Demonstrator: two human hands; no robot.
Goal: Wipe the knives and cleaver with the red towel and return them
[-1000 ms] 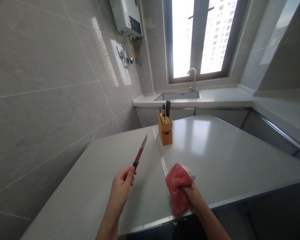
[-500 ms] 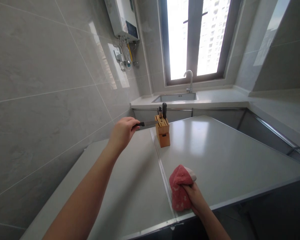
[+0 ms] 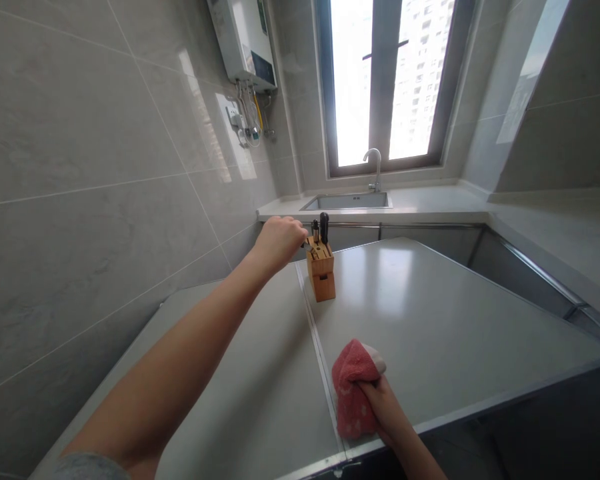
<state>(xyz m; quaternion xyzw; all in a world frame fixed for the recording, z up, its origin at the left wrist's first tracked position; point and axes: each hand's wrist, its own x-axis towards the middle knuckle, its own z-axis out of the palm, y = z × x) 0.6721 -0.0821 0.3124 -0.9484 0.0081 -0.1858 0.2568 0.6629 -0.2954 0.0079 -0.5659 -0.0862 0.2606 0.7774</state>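
Observation:
My left hand (image 3: 281, 240) is closed around the handle of a knife (image 3: 307, 246), right beside the top of a wooden knife block (image 3: 323, 285). Most of the handle is covered by my fingers, and the blade's tip end is at the block's slotted top. Other black-handled tools (image 3: 324, 227) stand upright in the block's rear slots. Near the front edge, my right hand (image 3: 386, 405) grips a bunched pink cloth (image 3: 353, 387) with a white corner, resting on the pale tabletop (image 3: 405, 320).
Behind the table a counter holds a sink (image 3: 347, 201) with a curved faucet (image 3: 377, 167) below a window. A tiled wall (image 3: 90, 220) runs along the left, with a water heater (image 3: 245, 47) and hoses. A metal seam (image 3: 313, 327) crosses the tabletop.
My left hand has moved right with the knife, bringing it to the block; the blade that showed clearly is now mostly out of sight. My right hand still holds the cloth.

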